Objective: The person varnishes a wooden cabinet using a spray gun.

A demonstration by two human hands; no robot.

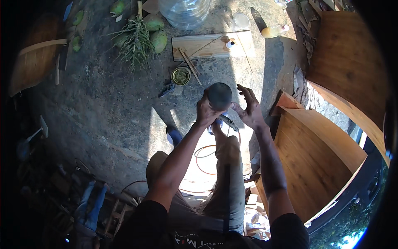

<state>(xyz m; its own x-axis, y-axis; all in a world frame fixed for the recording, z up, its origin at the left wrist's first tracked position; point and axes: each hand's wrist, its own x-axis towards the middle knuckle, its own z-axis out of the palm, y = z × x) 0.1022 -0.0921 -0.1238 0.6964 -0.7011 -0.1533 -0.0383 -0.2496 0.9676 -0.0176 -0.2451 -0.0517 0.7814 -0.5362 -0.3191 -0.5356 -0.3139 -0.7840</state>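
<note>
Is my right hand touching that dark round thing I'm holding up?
Apart. The head view shows the right hand open with fingers spread, ground visible between it and the dark round thing, which the left hand grips.

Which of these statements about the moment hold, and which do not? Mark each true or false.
1. The left hand grips a dark, round-ended cylindrical object. True.
2. The right hand is clenched in a fist around that object. False: its fingers are spread open beside it.
3. A small round open tin sits on the ground beyond the hands. True.
4. The pale wooden board lies on the person's knee. False: it lies on the ground, farther off than the tin.
5. Green coconuts lie near a clear plastic water jug. True.
</note>
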